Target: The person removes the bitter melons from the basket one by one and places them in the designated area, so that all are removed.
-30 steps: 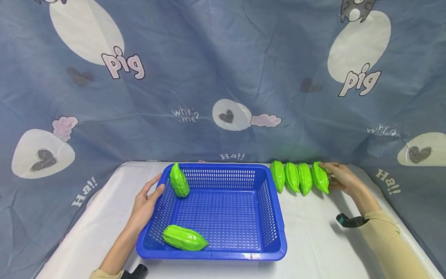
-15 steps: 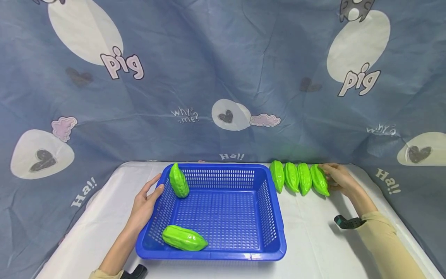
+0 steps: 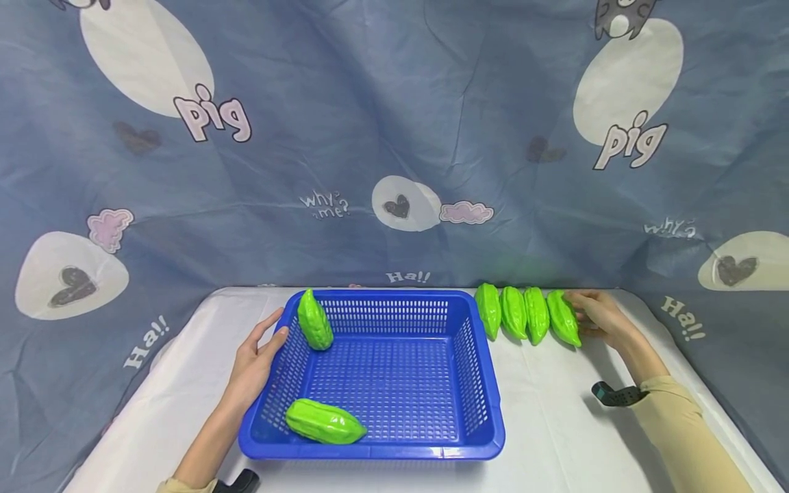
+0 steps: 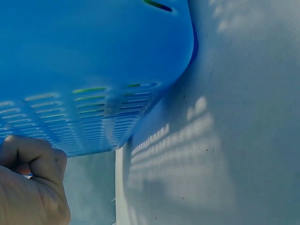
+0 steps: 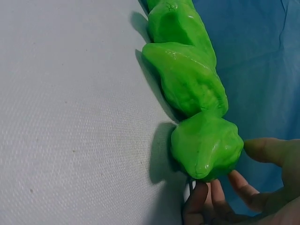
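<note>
Pinching the rightmost green gourd (image 3: 561, 318) from its right side, the right hand (image 3: 600, 315) held thumb and fingers curled about it; its long axis ran far to near, near tip slanting right. The left hand (image 3: 253, 359), fingers relaxed, touched the left rim of one blue basket (image 3: 370, 451) containing two gourds (image 3: 325, 422); four lined the far right tabletop (image 3: 548, 404).

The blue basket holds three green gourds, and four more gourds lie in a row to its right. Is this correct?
Not quite: the head view shows two green gourds in the blue basket, not three. The four more gourds do lie in a row to its right.
</note>
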### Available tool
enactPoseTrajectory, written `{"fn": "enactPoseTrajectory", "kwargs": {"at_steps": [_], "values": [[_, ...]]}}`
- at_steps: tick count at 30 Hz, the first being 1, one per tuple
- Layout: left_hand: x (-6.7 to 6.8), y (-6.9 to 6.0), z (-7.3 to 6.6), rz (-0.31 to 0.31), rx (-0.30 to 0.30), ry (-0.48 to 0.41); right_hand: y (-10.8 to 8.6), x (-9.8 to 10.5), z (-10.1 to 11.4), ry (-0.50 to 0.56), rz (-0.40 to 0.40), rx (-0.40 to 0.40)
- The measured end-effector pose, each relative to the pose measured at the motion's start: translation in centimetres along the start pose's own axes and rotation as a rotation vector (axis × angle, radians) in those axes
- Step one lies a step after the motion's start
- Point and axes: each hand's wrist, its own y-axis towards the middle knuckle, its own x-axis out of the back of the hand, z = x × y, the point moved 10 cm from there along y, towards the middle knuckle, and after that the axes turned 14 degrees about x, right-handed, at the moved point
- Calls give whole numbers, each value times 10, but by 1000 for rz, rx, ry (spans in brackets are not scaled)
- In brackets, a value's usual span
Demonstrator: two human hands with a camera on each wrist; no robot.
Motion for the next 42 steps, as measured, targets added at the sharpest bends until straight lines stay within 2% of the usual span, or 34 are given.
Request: {"fn": "enactPoseTrajectory", "kwargs": {"at_steps": [8,20,29,42], "values": [[-1,-1,0,7,1,-7,0,-2,-4,-11,23,-21],[-2,0,0,11,1,-10,-1,-1,-1,-12,-11,-20],[-1,-1,0,10,4,-11,-1,-2,-1,-38,-8,-25],[-1,1,3,22,12,-18,-3,-5,1,-24,-4,13]]}}
